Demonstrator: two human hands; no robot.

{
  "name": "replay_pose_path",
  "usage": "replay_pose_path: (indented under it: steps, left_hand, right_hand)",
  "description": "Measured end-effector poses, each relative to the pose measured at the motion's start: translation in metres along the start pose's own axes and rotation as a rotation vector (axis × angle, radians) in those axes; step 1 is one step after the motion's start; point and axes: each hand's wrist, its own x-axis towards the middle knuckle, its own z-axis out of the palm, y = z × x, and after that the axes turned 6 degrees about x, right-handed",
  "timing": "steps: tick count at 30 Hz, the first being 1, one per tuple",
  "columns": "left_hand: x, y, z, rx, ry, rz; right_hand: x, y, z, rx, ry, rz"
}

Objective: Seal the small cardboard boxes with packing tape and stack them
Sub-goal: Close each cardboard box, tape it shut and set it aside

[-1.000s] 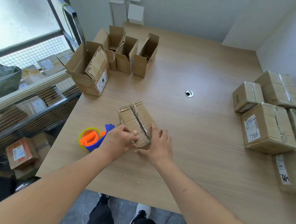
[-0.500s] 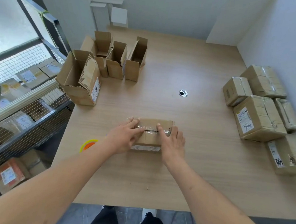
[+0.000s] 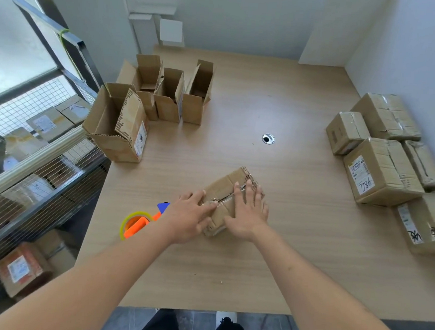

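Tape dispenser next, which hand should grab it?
Left. The orange-and-blue tape dispenser lies right beside the left hand; the right hand sits across the small cardboard box.

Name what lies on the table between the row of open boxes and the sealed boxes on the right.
Only a round cable hole in bare table, seen in the head view.

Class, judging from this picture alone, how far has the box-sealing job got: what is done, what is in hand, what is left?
Done: several taped boxes sit at the table's right edge. In hand: the left hand and right hand press flat on one small box with tape along its seam; the tape dispenser lies beside it. Left: four open boxes at the far left, unsealed.
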Motion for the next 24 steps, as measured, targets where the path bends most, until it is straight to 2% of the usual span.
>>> replay_pose_path:
  steps: [4,7,10,12,18,24]
  left_hand:
    - [-0.016,0.001,0.001,-0.025,0.106,0.073]
    - [-0.021,0.004,0.006,-0.135,0.194,-0.024]
    - [-0.022,0.015,0.012,-0.145,0.240,-0.096]
    - [-0.023,0.021,0.016,-0.164,0.267,-0.118]
    - [-0.022,0.020,0.024,-0.232,0.252,-0.135]
    - [-0.025,0.020,0.011,-0.136,0.261,-0.090]
  right_hand:
    - [0.007,0.012,-0.006,0.079,0.070,-0.233]
    - [-0.002,0.014,0.001,0.119,0.114,-0.409]
    - [-0.014,0.020,0.011,0.174,0.070,-0.520]
    - [-0.018,0.027,0.014,0.165,0.099,-0.573]
    - [-0.027,0.024,0.018,0.066,0.204,-0.579]
    - [-0.029,0.013,0.021,-0.016,0.350,-0.507]
